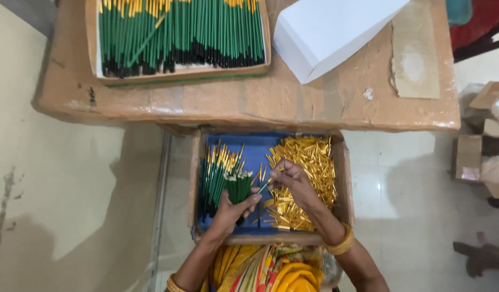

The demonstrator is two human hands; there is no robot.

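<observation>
Upper tray of green pencils (179, 35) cut off by top edge

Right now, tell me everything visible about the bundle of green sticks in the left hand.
The bundle of green sticks is a tight handful of thin, dark green, pencil-like rods with pale tips pointing up and away. The left hand closes its grip around their lower part, holding them nearly upright over the blue-lined cardboard box. The right hand pinches one green stick beside the bundle.

Left hand (232, 208) fisted, fingers curled; right hand (293, 181) pinching, wrist bent inward.
</observation>
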